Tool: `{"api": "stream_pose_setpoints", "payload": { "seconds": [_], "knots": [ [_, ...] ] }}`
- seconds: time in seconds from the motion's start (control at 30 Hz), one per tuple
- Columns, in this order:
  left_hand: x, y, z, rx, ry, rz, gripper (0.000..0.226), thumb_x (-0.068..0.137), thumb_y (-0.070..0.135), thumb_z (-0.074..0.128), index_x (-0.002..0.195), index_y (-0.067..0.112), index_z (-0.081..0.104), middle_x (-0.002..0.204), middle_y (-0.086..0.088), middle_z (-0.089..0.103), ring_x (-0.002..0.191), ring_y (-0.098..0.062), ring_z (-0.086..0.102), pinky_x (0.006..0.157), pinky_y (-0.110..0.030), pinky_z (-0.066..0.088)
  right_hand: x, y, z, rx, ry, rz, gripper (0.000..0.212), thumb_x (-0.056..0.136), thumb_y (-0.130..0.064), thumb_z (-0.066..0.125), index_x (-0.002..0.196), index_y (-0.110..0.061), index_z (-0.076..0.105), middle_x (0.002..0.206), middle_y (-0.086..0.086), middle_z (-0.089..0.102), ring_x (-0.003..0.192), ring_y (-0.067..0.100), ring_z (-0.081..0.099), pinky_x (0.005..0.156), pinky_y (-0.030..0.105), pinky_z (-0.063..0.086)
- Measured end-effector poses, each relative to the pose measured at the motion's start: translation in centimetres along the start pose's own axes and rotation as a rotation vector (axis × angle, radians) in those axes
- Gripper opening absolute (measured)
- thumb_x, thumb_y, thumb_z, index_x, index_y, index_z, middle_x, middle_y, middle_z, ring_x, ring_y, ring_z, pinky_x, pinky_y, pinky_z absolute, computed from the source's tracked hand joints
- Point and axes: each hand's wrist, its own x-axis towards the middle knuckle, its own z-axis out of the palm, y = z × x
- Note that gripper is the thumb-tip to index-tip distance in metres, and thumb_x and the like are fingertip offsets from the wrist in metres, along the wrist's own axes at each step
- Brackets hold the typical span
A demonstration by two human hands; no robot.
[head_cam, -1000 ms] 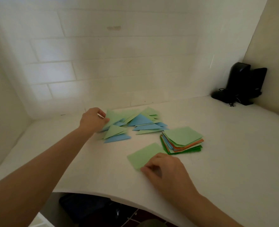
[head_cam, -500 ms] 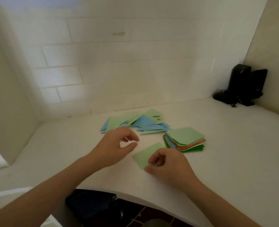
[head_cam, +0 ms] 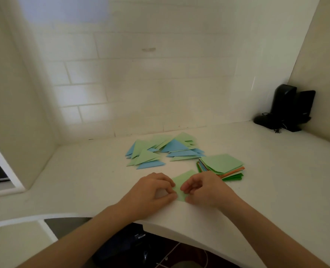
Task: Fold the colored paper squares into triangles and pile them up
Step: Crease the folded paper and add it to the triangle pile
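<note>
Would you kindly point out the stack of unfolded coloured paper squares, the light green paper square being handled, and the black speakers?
stack of unfolded coloured paper squares (head_cam: pixel 221 163): head view, top green sheet.
light green paper square (head_cam: pixel 181 182): head view, bare centre.
black speakers (head_cam: pixel 283 101): head view, left speaker's front.

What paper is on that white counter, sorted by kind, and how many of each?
Loose heap of folded green and blue paper triangles: 1
Stack of unfolded colored paper squares: 1
Single light green paper square, pinched by left hand and right hand: 1
Total: 3
</note>
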Motion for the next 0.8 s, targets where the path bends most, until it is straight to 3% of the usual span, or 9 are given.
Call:
{"api": "stream_pose_setpoints", "payload": {
  "seconds": [0.17, 0.27, 0.4, 0.47, 0.53, 0.67, 0.8],
  "knots": [
    [0.4, 0.7, 0.8, -0.036, 0.085, -0.089, 0.015, 0.074, 0.034, 0.077, 0.071, 0.022, 0.069, 0.094, 0.015, 0.062, 0.089, -0.001, 0.055, 0.082, -0.016, 0.041, -1.0, 0.7, -0.3, -0.023, 0.017, -0.091, 0.027, 0.071, -0.006, 0.069, 0.081, -0.030, 0.071, 0.072, -0.010, 0.065, 0.062, -0.004, 0.057, 0.059, 0.007, 0.044],
    [0.4, 0.6, 0.7, -0.096, 0.075, -0.130, 0.009, 0.073, 0.031, 0.078, 0.072, 0.026, 0.070, 0.093, 0.017, 0.063, 0.090, 0.002, 0.056, 0.083, -0.013, 0.041, -1.1, 1.0, 0.2, -0.119, 0.105, -0.136, 0.006, 0.076, -0.030, 0.072, 0.083, -0.030, 0.072, 0.069, -0.013, 0.063, 0.056, -0.007, 0.053, 0.052, 0.005, 0.037],
    [0.4, 0.1, 0.0, -0.138, 0.012, -0.114, 0.010, 0.078, 0.026, 0.073, 0.086, 0.030, 0.069, 0.095, 0.017, 0.065, 0.094, 0.000, 0.059, 0.087, -0.020, 0.046, -1.0, 0.8, 1.7, -0.285, 0.183, -0.222, 0.023, 0.078, -0.049, 0.068, 0.089, -0.028, 0.068, 0.086, -0.008, 0.050, 0.074, 0.002, 0.049, 0.066, 0.010, 0.038],
    [0.1, -0.1, -0.4, -0.165, -0.007, -0.118, 0.016, 0.076, 0.033, 0.068, 0.092, 0.029, 0.066, 0.097, 0.016, 0.064, 0.096, -0.003, 0.059, 0.089, -0.026, 0.047, -0.8, 0.6, 2.5, -0.331, 0.188, -0.218, 0.020, 0.082, -0.048, 0.063, 0.092, -0.031, 0.065, 0.095, -0.008, 0.044, 0.088, 0.008, 0.049, 0.082, 0.024, 0.042],
    [-0.5, 0.0, -0.6, -0.138, -0.020, -0.080, 0.029, 0.074, 0.040, 0.062, 0.100, 0.027, 0.064, 0.102, 0.016, 0.062, 0.100, -0.004, 0.056, 0.089, -0.024, 0.045, -0.6, 0.4, 2.8, -0.368, 0.167, -0.213, 0.015, 0.085, -0.044, 0.060, 0.094, -0.032, 0.065, 0.099, -0.008, 0.043, 0.100, 0.011, 0.047, 0.088, 0.034, 0.041],
    [-1.1, 0.2, -0.7, 0.009, -0.015, 0.043, 0.027, 0.081, 0.035, 0.063, 0.107, 0.027, 0.061, 0.106, 0.017, 0.059, 0.103, -0.001, 0.050, 0.091, -0.020, 0.040, -0.3, 0.8, 1.2, -0.302, 0.060, -0.309, 0.011, 0.089, -0.037, 0.059, 0.093, -0.031, 0.067, 0.104, -0.006, 0.049, 0.100, 0.009, 0.046, 0.084, 0.022, 0.037],
    [-0.8, 0.3, -0.1, 0.167, 0.027, 0.166, 0.015, 0.091, 0.030, 0.053, 0.097, 0.022, 0.065, 0.096, 0.010, 0.062, 0.089, -0.010, 0.055, 0.077, -0.027, 0.045, -0.6, 1.7, -0.2, -0.299, -0.002, -0.370, 0.004, 0.088, -0.036, 0.061, 0.084, -0.035, 0.060, 0.102, -0.009, 0.054, 0.095, 0.003, 0.050, 0.086, 0.017, 0.037]
  ]
}}
